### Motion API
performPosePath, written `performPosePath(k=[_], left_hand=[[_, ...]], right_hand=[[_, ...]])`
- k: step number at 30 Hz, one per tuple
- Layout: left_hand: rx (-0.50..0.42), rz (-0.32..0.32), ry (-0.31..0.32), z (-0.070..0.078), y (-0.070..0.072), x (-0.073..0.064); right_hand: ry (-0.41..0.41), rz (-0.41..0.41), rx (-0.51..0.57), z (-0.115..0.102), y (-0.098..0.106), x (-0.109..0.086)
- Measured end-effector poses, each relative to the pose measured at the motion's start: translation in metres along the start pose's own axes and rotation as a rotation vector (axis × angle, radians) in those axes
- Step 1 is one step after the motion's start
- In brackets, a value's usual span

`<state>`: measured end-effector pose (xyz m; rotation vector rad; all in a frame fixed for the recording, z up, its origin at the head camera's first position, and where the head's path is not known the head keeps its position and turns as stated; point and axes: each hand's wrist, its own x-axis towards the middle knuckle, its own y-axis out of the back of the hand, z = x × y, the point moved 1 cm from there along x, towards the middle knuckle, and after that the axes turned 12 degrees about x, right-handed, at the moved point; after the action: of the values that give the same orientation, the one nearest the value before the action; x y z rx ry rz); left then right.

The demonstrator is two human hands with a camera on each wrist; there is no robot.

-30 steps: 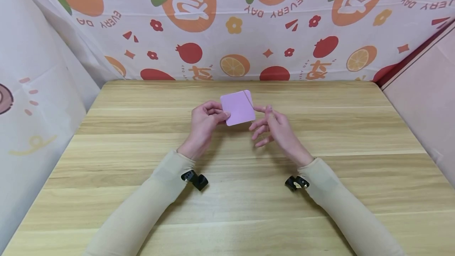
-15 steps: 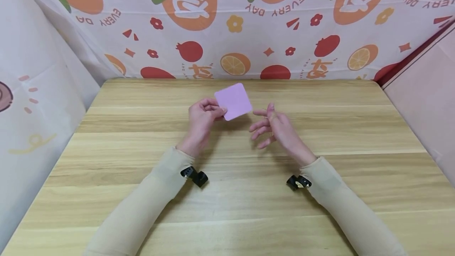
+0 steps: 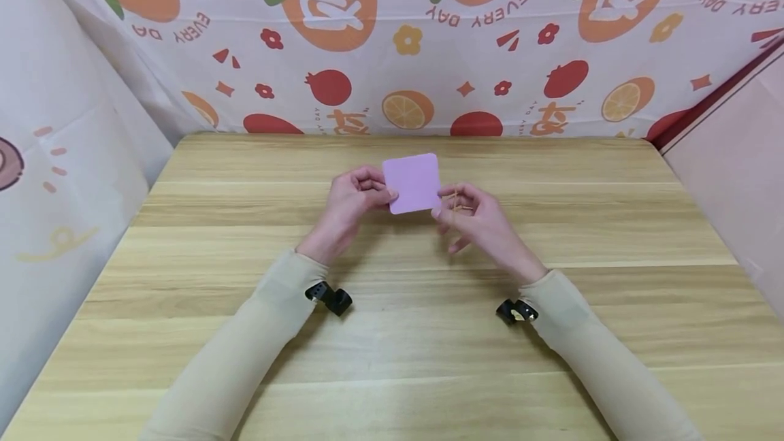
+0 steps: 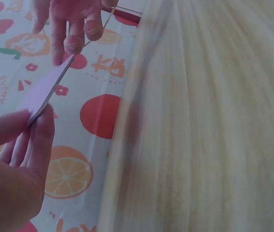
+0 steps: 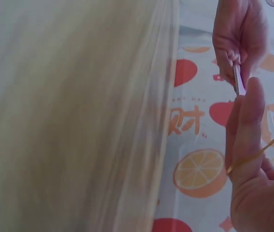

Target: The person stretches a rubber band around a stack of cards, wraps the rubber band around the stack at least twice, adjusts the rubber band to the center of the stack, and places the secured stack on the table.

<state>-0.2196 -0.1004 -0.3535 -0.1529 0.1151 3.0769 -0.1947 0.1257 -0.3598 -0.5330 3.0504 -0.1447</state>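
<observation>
Head view: left hand point(image 3: 350, 208) pinches lilac card point(image 3: 413, 184).
Beside it, loose-fingered right hand point(image 3: 480, 220) wears rubber band point(image 5: 262, 152); band-handling seems the step, next likely needing steady pinching.

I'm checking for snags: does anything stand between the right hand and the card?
Nothing visible blocks the right hand from the card: it is at the card's edge. The band loops round that hand's fingers.

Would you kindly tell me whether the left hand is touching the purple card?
Touching: the left wrist view shows the left hand pinching the purple card between thumb and fingers.
</observation>
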Motion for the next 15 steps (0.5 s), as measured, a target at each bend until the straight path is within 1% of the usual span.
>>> performPosePath(k=[8, 12, 15], left_hand=[[0.115, -0.148, -0.030, -0.006, -0.002, -0.001], [0.177, -0.239, -0.060, -0.007, -0.006, -0.003], [0.197, -0.301, -0.090, -0.005, -0.009, -0.006]], right_hand=[[0.022, 0.055, -0.115, -0.004, 0.011, 0.003], [0.016, 0.049, -0.139, -0.005, 0.013, 0.004], [0.019, 0.036, -0.153, -0.004, 0.013, 0.003]])
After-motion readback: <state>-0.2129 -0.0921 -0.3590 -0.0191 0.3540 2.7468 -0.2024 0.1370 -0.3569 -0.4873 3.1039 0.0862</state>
